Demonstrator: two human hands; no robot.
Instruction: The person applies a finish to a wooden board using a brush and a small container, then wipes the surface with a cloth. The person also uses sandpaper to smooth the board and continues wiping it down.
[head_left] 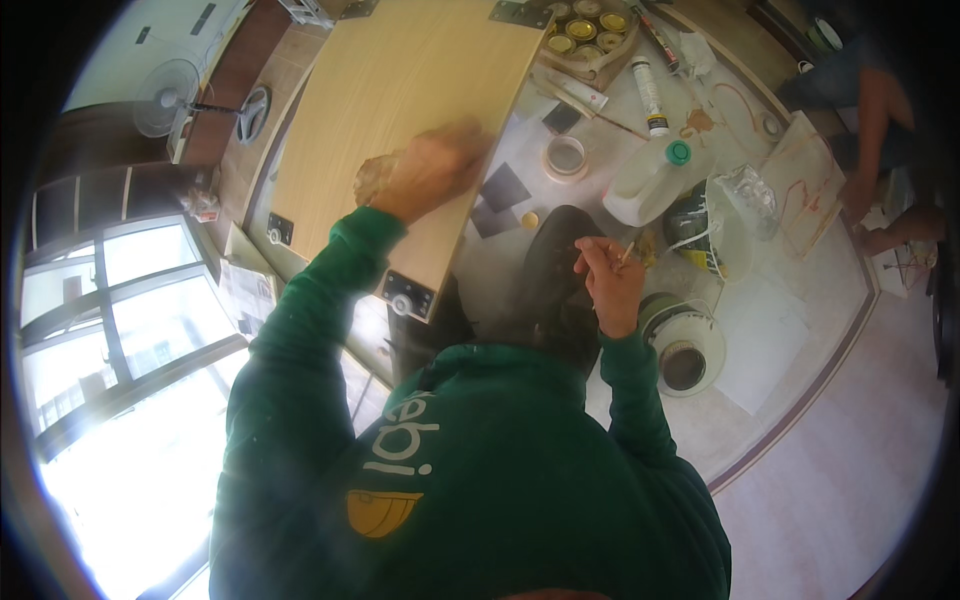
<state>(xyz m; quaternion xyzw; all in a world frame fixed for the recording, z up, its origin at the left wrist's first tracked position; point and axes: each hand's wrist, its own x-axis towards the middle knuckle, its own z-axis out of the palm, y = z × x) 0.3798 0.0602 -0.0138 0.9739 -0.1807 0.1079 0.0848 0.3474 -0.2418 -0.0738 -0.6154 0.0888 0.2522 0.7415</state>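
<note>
A light wood-coloured panel (400, 80) lies tilted in front of me, with black caster plates (408, 293) at its corners. Pressed against its face is my left hand (432, 172), blurred by motion, closed over a crumpled tan rag (374, 180). My right hand (612, 280) is raised beside my right knee, fingers bent. Between its fingertips sits a thin pale stick (628, 252), perhaps a cigarette, too small to be sure. Just below that hand stands a white bucket (708, 350) with a dark round opening inside.
On the work surface are a roll of tape (566, 158), dark sandpaper sheets (503, 190), a plastic jug (640, 190) with a green cap, a sealant cartridge (649, 95) and a box of several cans (590, 35). Another person's arm (872, 140) reaches in at far right.
</note>
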